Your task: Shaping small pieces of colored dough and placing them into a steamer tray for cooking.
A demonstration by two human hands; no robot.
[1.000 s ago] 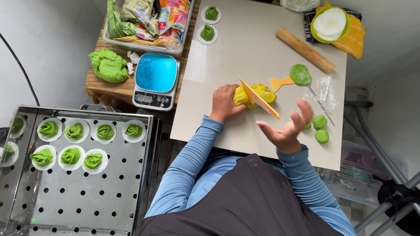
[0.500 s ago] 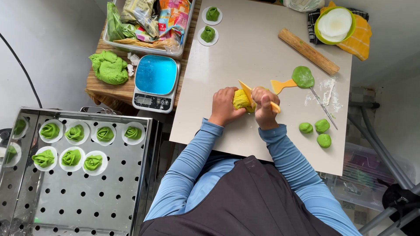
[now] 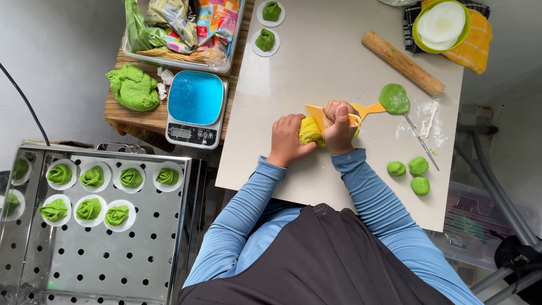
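Pale board (image 3: 316, 51): yellow dough (image 3: 309, 131), rolling pin (image 3: 403, 55), green balls (image 3: 411, 172), flour (image 3: 424, 117).

Landmark: blue kitchen scale (image 3: 196, 108). Green dough lump (image 3: 134, 87) just left of it. Perforated steel tray (image 3: 113, 248) with green dumplings (image 3: 93, 177) below-left. Wooden rolling pin (image 3: 403, 63) far right; three green dough balls (image 3: 413, 172) lower right.

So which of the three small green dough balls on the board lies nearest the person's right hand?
The leftmost ball, nearest the right hand; the other two balls lie further right, toward the board's edge.
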